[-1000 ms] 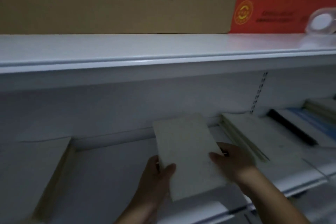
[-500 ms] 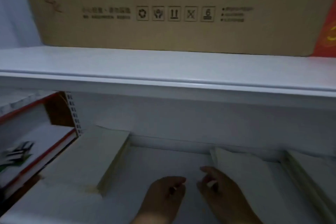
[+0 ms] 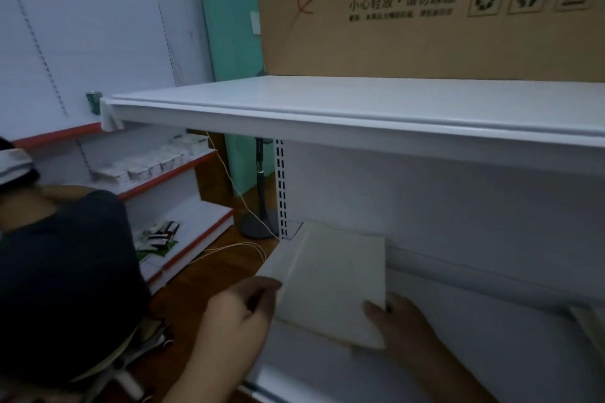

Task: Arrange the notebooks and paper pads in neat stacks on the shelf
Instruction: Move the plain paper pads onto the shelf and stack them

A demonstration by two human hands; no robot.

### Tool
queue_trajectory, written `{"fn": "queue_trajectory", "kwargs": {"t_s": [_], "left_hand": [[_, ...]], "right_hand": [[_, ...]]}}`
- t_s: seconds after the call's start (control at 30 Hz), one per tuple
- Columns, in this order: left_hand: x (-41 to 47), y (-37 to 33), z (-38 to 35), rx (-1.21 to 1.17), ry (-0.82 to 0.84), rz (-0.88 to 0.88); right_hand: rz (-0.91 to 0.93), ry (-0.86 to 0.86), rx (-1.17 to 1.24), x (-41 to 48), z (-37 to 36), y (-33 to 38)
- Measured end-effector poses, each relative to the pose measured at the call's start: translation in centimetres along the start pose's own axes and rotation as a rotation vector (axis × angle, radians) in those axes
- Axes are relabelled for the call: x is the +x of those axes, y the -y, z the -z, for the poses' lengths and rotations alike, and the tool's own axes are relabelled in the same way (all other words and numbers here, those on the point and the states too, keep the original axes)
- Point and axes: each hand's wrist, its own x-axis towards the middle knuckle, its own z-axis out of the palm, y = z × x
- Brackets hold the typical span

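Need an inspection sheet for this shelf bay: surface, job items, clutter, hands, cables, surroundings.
Surface: white lower shelf, dimly lit.
Job's things: pad stack at the shelf's left end; second pad cut off at the picture's right edge.
Clutter: nothing seen on this shelf.
Hands: right hand grips the stack's near right corner, thumb on top; left hand at its left edge, blurred, hold unclear.
Cables: pale cord lies on the floor left of the shelf.
Surroundings: cardboard box on the upper shelf; person at left; side shelf with white packs; black stand.
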Motion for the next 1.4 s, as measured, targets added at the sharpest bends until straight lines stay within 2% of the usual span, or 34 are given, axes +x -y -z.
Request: {"fn": "queue_trajectory", "kwargs": {"t_s": [0.07,0.13,0.23,0.27,0.3,0.37,0.43,0.53,0.6,0.73,0.87,1.0,1.1,1.2,1.23,1.3,1.4], "left_hand": [[0.8,0.6,0.9,-0.044,-0.008,0.053],[1.6,0.3,1.1,-0.158,0.117,0.14],[2.5,-0.5,1.5,-0.635,0.432,0.381],[2.9,-0.5,1.7,-0.764,0.446,0.416],[3.4,0.1,2.0,-0.809,0.41,0.405],[4.2,1.3,2.6,-0.796,0.297,0.37],[4.7,2.4,3.4,-0.804,0.21,0.358],[4.9,3.4,5.0,-0.746,0.136,0.375],[5.0,4.0,5.7,-0.707,0.105,0.385],[4.1,2.8,5.8,-0.607,0.123,0.37],[2.7,-1.0,1.9,-0.691,0.301,0.328],[0.5,-4.9,-5.1,-0.778,0.433,0.333],[-1.1,-6.9,-9.9,-0.851,0.553,0.343],[-3.0,-9.0,-14.9,-0.859,0.79,0.358],[-3.8,-10.0,-16.6,-0.786,0.904,0.322],[-4.9,-12.0,-20.1,-0.49,1.055,0.149],[-5.8,-14.8,-25.7,-0.205,1.005,-0.048]], "right_hand": [[-0.018,0.028,0.275,-1.5,1.5,0.4],[-0.027,0.056,0.428,-3.3,1.9,1.6],[0.097,0.098,0.422,-3.8,0.1,4.1],[0.145,0.06,0.36,-3.0,-0.9,4.6],[0.171,-0.05,0.25,-2.1,-1.7,4.8],[0.153,-0.252,-0.086,0.1,-2.9,4.2],[0.04,-0.23,-0.242,1.6,-3.4,3.0],[-0.079,-0.142,-0.189,1.2,-2.4,2.1],[-0.076,-0.122,-0.1,0.2,-0.1,1.6],[-0.048,-0.165,0.393,-3.7,4.4,1.7],[-0.017,-0.153,0.548,-5.0,4.7,1.7],[-0.007,-0.225,0.467,-5.8,4.7,0.6],[-0.042,-0.294,0.46,-7.8,8.4,-1.3],[-0.057,-0.415,0.413,-10.9,14.4,-3.6],[-0.064,-0.453,0.38,-12.0,16.8,-4.5],[-0.115,-0.543,0.299,-13.7,21.2,-6.3],[-0.22,-0.63,0.103,-14.7,25.7,-9.5]]}}
